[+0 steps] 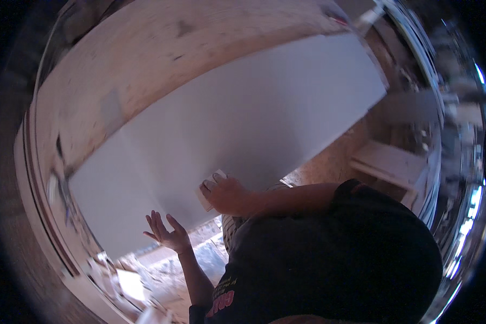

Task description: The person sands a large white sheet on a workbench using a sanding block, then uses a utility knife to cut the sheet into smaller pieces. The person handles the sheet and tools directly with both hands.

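Observation:
A long, smooth grey-white panel (243, 113) lies slantwise in front of me on a wooden work surface. Close to the panel's near edge, my right hand (229, 195) is closed on a pale flat pad (204, 201), pressed down against the panel. The fingers cover much of the pad, and its exact kind cannot be made out. My left hand (169, 233) is raised by the panel's near left edge, fingers spread and palm bare, holding nothing.
Beyond the panel stretches the worn wooden tabletop (162, 54), stained and marked. On the right stands a pale wooden box-like piece (391, 162) beside cluttered shelving. A bright white scrap (130, 284) lies among litter at lower left.

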The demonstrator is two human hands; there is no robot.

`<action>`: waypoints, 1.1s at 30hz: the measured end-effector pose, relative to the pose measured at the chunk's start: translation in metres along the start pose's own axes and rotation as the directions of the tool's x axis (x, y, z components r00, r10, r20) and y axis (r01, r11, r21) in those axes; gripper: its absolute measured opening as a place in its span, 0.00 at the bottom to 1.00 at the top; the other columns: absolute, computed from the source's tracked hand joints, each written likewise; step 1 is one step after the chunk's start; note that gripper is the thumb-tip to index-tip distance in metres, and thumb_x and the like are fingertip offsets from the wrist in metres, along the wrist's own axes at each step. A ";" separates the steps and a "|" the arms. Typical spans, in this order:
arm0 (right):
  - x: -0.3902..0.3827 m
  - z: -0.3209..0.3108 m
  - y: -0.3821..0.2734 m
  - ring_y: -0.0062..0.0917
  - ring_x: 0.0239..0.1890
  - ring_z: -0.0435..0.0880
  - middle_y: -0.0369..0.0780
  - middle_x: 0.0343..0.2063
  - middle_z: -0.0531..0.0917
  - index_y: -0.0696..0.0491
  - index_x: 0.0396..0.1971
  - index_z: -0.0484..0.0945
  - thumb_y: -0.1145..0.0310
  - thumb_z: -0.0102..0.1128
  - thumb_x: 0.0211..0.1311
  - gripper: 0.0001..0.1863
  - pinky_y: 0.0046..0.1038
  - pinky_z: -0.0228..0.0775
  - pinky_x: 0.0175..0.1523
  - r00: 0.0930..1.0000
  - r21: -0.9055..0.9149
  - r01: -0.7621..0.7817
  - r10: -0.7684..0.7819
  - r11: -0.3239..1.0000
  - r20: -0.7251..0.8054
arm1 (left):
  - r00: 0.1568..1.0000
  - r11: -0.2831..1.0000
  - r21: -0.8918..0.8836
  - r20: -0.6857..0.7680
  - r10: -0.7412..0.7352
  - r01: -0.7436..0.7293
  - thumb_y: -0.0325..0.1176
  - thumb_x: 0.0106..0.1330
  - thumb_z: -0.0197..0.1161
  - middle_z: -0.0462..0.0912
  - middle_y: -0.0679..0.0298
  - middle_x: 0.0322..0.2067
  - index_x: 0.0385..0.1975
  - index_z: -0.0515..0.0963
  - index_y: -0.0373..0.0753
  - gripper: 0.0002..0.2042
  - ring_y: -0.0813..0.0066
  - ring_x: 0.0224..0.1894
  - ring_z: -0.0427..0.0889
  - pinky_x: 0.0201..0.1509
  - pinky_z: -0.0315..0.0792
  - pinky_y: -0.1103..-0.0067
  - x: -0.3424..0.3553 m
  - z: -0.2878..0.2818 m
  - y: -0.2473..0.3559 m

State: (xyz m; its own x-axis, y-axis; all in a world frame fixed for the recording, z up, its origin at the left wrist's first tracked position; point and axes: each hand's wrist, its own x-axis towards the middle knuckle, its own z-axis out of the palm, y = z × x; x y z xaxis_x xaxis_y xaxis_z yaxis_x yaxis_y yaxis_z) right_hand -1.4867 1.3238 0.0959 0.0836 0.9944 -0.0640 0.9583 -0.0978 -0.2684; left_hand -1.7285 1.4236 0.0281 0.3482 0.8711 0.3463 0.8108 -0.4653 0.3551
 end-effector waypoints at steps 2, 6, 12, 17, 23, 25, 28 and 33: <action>-0.022 0.000 0.040 0.39 0.52 0.81 0.43 0.46 0.82 0.56 0.50 0.79 0.63 0.59 0.59 0.20 0.46 0.78 0.45 0.983 -0.069 -0.186 0.185 0.980 -0.014 | 0.985 0.990 -0.051 0.101 0.139 -0.134 0.40 0.72 0.60 0.80 0.56 0.60 0.56 0.79 0.35 0.19 0.54 0.70 0.70 0.79 0.36 0.48 0.026 0.020 0.038; -0.091 -0.013 0.132 0.44 0.58 0.77 0.46 0.51 0.80 0.58 0.55 0.76 0.62 0.57 0.61 0.24 0.47 0.78 0.49 0.907 -0.049 -0.419 0.420 0.907 0.020 | 0.864 0.926 -0.152 0.332 0.378 -0.347 0.45 0.71 0.59 0.67 0.53 0.70 0.64 0.72 0.36 0.27 0.54 0.76 0.58 0.78 0.36 0.46 0.052 0.077 0.153; -0.214 -0.029 0.261 0.46 0.57 0.76 0.50 0.53 0.78 0.58 0.56 0.70 0.55 0.67 0.57 0.32 0.46 0.80 0.45 0.732 -0.050 -0.671 0.651 0.740 -0.199 | 0.681 0.831 -0.152 0.504 0.531 -0.535 0.54 0.70 0.57 0.49 0.52 0.78 0.75 0.59 0.44 0.36 0.49 0.80 0.45 0.77 0.33 0.43 0.018 0.146 0.293; -0.297 -0.026 0.414 0.35 0.54 0.78 0.44 0.50 0.79 0.53 0.58 0.71 0.58 0.61 0.60 0.27 0.44 0.82 0.34 0.436 -0.221 -0.897 0.846 0.382 -0.306 | 0.676 0.798 0.020 0.544 0.497 -0.603 0.57 0.69 0.55 0.48 0.52 0.78 0.76 0.57 0.46 0.38 0.47 0.80 0.42 0.77 0.32 0.43 0.013 0.153 0.326; -0.403 -0.088 0.585 0.39 0.54 0.85 0.38 0.49 0.87 0.34 0.59 0.78 0.56 0.56 0.68 0.20 0.52 0.80 0.52 -0.129 -0.122 -0.984 0.992 -0.129 -0.014 | 0.671 0.835 -0.010 0.590 0.449 -0.550 0.53 0.66 0.59 0.48 0.50 0.78 0.74 0.59 0.42 0.39 0.47 0.80 0.42 0.77 0.33 0.42 0.017 0.146 0.342; -0.436 -0.116 0.594 0.41 0.55 0.84 0.41 0.53 0.85 0.37 0.57 0.80 0.55 0.53 0.67 0.20 0.44 0.77 0.59 -0.253 0.093 -0.965 0.964 -0.246 -0.079 | 0.654 0.832 -0.019 0.609 0.449 -0.554 0.54 0.65 0.59 0.48 0.49 0.78 0.74 0.60 0.42 0.39 0.46 0.80 0.43 0.77 0.34 0.41 0.023 0.147 0.351; -0.398 -0.143 0.567 0.44 0.51 0.85 0.43 0.46 0.87 0.40 0.54 0.82 0.64 0.59 0.62 0.20 0.46 0.77 0.55 -0.086 0.269 -0.963 0.959 -0.010 -0.272 | 0.692 0.863 0.017 0.605 0.394 -0.506 0.57 0.65 0.59 0.47 0.58 0.79 0.76 0.58 0.52 0.39 0.51 0.81 0.41 0.78 0.30 0.45 0.025 0.138 0.337; -0.358 -0.106 0.539 0.42 0.42 0.86 0.42 0.44 0.86 0.46 0.53 0.81 0.70 0.55 0.61 0.20 0.45 0.81 0.46 0.474 -0.092 -0.862 0.728 0.499 -0.495 | 0.708 0.878 -0.031 0.578 0.405 -0.477 0.58 0.65 0.60 0.46 0.62 0.79 0.76 0.59 0.58 0.38 0.57 0.81 0.41 0.79 0.31 0.46 0.031 0.137 0.338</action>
State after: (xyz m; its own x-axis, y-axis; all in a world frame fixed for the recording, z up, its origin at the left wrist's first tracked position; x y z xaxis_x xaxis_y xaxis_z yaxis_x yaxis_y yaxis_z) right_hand -0.9717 0.9191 0.0757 0.8725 0.4198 0.2500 0.4312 -0.9022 0.0099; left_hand -1.3794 1.3146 0.0393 0.8473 0.5190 -0.1132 0.5312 -0.8293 0.1737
